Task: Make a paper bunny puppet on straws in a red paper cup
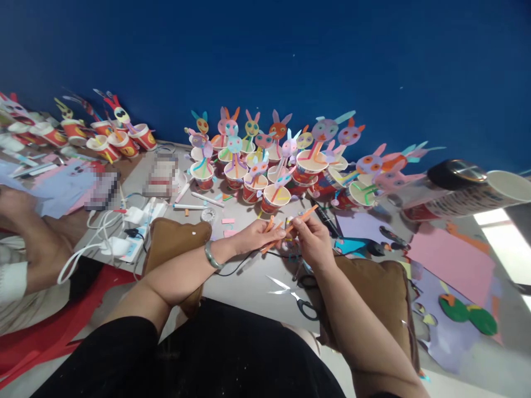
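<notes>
My left hand (257,235) and my right hand (313,240) meet over the grey table (249,282), both pinching a small bundle of orange paper strips (290,225). A green bangle (211,255) circles my left wrist. Just beyond my hands stand paper cups (274,198) with coloured paper rabbit figures (326,130) sticking out of them. Black-handled scissors (296,296) lie on the table below my hands. Both forearms rest on brown cushions (174,240).
More rabbit cups (120,141) line the blue wall (290,55) at far left. Chargers and white cables (116,232) lie left. Pink paper sheets (452,257), purple paper sheets (363,224) and a cup stack (468,193) lie right. Another person's hand (25,221) is at left.
</notes>
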`<action>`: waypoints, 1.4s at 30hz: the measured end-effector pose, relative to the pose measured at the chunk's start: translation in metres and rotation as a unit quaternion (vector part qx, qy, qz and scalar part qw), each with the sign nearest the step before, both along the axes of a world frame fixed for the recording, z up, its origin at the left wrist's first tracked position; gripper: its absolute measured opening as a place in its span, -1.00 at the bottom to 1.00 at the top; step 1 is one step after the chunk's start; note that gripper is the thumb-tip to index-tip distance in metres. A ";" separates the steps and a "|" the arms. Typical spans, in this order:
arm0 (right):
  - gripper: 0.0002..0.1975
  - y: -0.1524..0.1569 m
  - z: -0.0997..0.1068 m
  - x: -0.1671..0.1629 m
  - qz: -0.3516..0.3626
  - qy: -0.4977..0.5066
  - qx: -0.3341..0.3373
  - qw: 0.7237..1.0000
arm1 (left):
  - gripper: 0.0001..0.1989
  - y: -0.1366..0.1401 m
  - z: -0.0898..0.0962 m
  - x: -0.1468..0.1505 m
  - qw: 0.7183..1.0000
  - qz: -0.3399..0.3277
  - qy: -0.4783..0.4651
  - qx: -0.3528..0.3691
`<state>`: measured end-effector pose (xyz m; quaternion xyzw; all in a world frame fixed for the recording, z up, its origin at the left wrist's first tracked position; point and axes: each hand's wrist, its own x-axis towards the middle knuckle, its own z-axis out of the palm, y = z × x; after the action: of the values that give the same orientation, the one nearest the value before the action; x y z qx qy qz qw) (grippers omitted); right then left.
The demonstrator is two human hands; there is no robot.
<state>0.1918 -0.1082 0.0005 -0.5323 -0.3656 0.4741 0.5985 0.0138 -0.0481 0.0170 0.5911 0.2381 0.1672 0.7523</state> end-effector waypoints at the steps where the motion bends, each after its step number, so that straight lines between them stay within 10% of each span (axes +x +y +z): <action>1: -0.60 0.000 0.000 0.001 -0.007 0.009 0.000 1.000 | -0.46 0.001 -0.001 0.000 1.000 -0.001 0.006 0.010; 22: -0.55 0.009 0.005 0.014 -0.086 0.111 -0.013 0.990 | -0.60 0.005 0.001 -0.004 0.998 0.009 -0.028 -0.048; 28: -0.48 -0.005 0.011 0.016 -0.229 -0.173 0.137 0.948 | -0.59 0.006 0.009 -0.006 0.998 0.028 -0.028 -0.038; 34: -0.74 -0.024 0.039 0.022 0.121 -0.481 0.268 0.826 | -0.54 0.005 0.009 -0.005 0.997 0.007 -0.044 -0.058; 42: -0.88 -0.026 0.044 0.020 0.217 -0.371 0.216 0.877 | -0.56 0.005 0.005 -0.006 0.997 -0.049 -0.041 -0.038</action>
<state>0.2115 -0.1341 0.0447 -0.4338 -0.7604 0.2695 0.4011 0.0078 -0.0428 0.0216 0.5654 0.1843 0.1453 0.7907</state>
